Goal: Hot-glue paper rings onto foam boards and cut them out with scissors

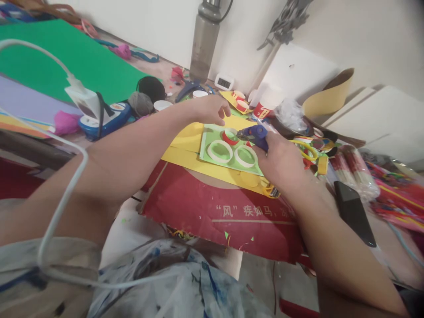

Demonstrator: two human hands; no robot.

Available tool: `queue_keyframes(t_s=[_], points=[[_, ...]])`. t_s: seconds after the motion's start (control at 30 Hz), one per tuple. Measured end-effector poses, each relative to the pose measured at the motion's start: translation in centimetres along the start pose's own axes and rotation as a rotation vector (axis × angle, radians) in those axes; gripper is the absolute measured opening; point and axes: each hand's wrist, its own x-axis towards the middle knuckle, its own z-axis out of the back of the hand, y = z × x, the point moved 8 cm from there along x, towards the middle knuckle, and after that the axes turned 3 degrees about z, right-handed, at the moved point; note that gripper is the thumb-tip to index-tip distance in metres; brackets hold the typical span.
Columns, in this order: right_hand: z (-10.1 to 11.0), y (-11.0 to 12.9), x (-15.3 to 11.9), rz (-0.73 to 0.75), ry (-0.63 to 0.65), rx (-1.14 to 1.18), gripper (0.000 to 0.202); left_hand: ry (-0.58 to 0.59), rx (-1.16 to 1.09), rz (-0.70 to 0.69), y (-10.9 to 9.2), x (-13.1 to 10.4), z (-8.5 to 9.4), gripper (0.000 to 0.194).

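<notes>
My right hand [281, 161] is wrapped around a small blue glue gun [256, 133], its nozzle pointing left at a red-sided paper ring [229, 136]. That ring stands on a light green card [206, 143]. In front of it on the card are two white-rimmed paper rings, a left one [220, 151] and a right one [245, 156]. Another bit of red shows partly behind the glue gun. My left hand [212, 109] hovers above the card's far edge, fingers loosely bent and apart, with nothing visible in it. Beneath the card lies yellow paper [185, 157].
A red printed cardboard sheet [212, 207] covers the near edge. Behind stand a grey bottle [204, 44], a small clock [224, 82] and a paper cup [266, 104]. A black phone [354, 213] lies right. A white cable [66, 194] crosses the left side.
</notes>
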Motion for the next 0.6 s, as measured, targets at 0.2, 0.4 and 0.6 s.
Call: queue_keyframes(t_s=[0.2, 0.4, 0.6], points=[[-0.1, 0.3, 0.2, -0.011, 0.046, 0.015, 0.020, -0.009, 0.254, 0.129, 0.5, 0.2, -1.1, 0.054], [-0.1, 0.4, 0.3, -0.015, 0.063, -0.001, 0.021, 0.046, 0.301, 0.117, 0.3, -0.1, -1.6, 0.052], [-0.2, 0.4, 0.1, 0.012, 0.004, 0.053, 0.022, 0.127, 0.176, 0.125, 1.4, 0.1, -1.4, 0.053]])
